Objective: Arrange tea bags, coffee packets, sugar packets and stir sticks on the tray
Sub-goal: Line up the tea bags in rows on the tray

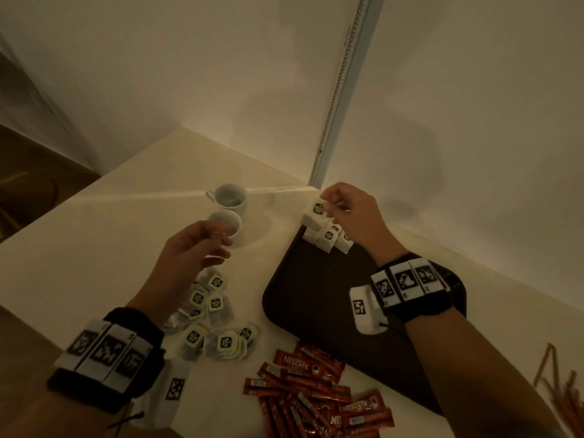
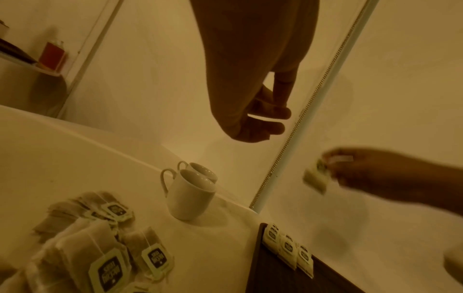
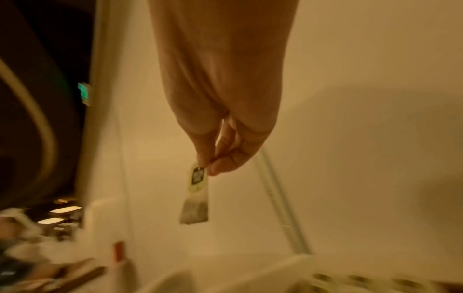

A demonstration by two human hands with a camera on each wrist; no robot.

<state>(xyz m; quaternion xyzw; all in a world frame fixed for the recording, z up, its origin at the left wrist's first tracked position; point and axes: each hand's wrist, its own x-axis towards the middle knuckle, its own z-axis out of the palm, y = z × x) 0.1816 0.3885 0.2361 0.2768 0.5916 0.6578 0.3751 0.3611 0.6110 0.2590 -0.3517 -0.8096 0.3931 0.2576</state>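
Note:
My right hand (image 1: 343,210) pinches a tea bag (image 1: 317,213) by its tag and holds it above the far left corner of the dark tray (image 1: 309,298). The same tea bag (image 3: 196,196) hangs from my fingertips in the right wrist view. A short row of tea bags (image 1: 330,237) lies at that tray corner, also seen as tea bags (image 2: 288,247) from the left wrist. My left hand (image 1: 202,248) hovers empty with loosely curled fingers over a pile of loose tea bags (image 1: 208,314) on the table. Red coffee packets (image 1: 309,393) lie near the front. Brown stir sticks (image 1: 559,380) lie at the right.
Two white cups (image 1: 229,210) stand on the white table (image 1: 94,248) just beyond my left hand. Walls close in behind the tray, with a beaded cord (image 1: 335,90) hanging in the corner. The table's left edge drops to a darker floor.

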